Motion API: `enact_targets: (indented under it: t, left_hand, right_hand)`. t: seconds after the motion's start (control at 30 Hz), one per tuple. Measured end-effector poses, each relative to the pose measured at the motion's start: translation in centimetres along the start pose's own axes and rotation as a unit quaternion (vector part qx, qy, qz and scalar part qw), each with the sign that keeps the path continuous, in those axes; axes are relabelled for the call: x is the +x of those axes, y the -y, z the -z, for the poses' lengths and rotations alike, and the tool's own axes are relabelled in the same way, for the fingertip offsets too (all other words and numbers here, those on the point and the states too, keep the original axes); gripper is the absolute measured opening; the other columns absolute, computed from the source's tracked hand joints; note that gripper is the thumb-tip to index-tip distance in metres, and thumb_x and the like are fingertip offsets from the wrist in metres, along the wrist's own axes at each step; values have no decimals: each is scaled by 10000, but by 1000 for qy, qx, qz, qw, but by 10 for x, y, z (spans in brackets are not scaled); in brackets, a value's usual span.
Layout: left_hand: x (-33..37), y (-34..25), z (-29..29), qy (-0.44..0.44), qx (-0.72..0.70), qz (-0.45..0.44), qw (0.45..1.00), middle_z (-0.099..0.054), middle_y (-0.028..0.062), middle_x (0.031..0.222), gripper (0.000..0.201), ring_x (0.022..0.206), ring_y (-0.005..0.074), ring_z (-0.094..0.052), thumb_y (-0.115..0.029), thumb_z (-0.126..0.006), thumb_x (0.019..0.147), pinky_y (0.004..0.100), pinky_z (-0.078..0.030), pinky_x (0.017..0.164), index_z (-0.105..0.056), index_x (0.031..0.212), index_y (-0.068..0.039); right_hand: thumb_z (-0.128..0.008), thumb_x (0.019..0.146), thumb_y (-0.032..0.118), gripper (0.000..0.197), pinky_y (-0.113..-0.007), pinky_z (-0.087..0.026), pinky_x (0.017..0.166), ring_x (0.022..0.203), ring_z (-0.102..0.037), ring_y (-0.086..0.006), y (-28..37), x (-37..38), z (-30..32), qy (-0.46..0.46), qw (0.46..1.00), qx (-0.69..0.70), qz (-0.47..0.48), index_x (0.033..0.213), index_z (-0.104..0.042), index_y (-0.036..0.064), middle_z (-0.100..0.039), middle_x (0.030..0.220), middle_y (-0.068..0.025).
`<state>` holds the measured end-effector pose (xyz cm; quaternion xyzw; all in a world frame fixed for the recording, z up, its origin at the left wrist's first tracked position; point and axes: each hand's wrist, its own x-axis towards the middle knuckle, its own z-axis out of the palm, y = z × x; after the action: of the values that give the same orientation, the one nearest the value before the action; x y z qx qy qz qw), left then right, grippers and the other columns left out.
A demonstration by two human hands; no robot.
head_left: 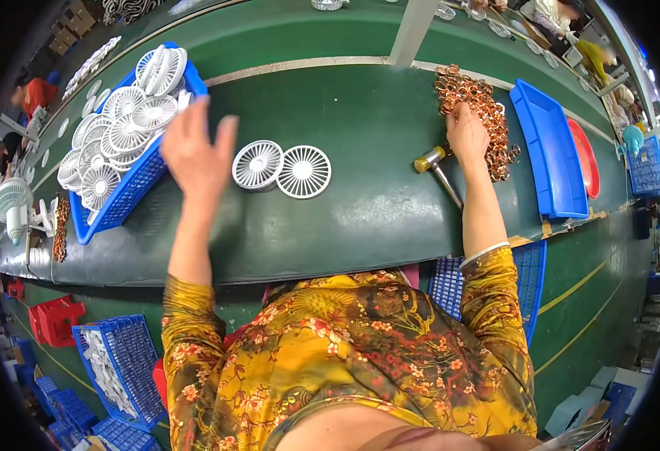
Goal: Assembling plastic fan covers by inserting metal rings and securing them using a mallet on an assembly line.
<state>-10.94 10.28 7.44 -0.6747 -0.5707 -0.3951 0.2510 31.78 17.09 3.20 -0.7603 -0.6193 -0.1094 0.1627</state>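
My left hand (197, 150) is raised beside the blue basket (131, 192), slightly blurred, its fingers apart and nothing in them. White round slotted fan covers (127, 134) fill that basket in a heap. On the green table in front of me, two more white slotted covers (304, 172) lie side by side, their rims touching or nearly so. My right hand (468, 137) reaches into a pile of shiny copper-coloured rings (486, 105), fingertips drawn together at its near left side. What they pinch is hidden. A hammer (442, 173) with a yellowish head lies just left of my right wrist.
Right of the rings stand a blue tray (551, 154) and a red basin (585, 158). A white post (412, 34) rises at the table's far edge. A small fan (14, 203) is at far left. Blue crates (119, 368) stand on the floor; other people work across the aisle.
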Motion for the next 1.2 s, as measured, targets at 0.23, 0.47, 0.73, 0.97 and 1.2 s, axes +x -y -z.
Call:
enact_targets:
  t: [0.23,0.47,0.73,0.97,1.2]
  left_hand:
    - [-77,-58,-18,267,-122,54,954,-350,273,1399,741,1313,486,-291,-469,-720,725,564,-262,1066,-479,1331,-118]
    - [-90,-84,-11,288,-161,30,944,-401,264,1375,640,1320,464,-308,-434,-668,809,519,-301,1072,-483,1331,-112]
    - [-89,-57,-4,308,-91,37,946,-577,207,1194,416,1064,368,-587,-241,-655,816,433,-512,868,-566,1167,-38]
    - [-67,-25,13,196,-106,189,956,-651,204,860,255,788,384,-638,-149,-598,842,456,-504,685,-609,1086,-75]
    - [-69,-36,19,135,-134,293,937,-661,183,824,225,747,343,-655,-219,-593,908,408,-501,677,-595,1034,-33]
  right_hand:
    - [-526,874,246,235,-506,-517,748,851,-650,-407,0,7,-2,23,996,-55,71,1007,-599,67,-664,943,-208]
    - [-582,875,270,251,-473,-510,745,905,-639,-356,-68,-8,-1,59,997,-36,-20,985,-617,48,-655,946,-172]
    - [-612,865,246,197,-430,-504,759,882,-620,-337,-7,-38,44,-57,993,67,73,951,-675,81,-636,959,-134]
    - [-600,918,193,199,-258,-493,690,814,-621,-106,64,-76,64,241,807,538,7,922,-638,-3,-669,911,-3]
    - [-595,874,211,177,-430,-488,723,846,-587,-335,77,-94,22,21,959,153,237,880,-629,37,-615,903,-130]
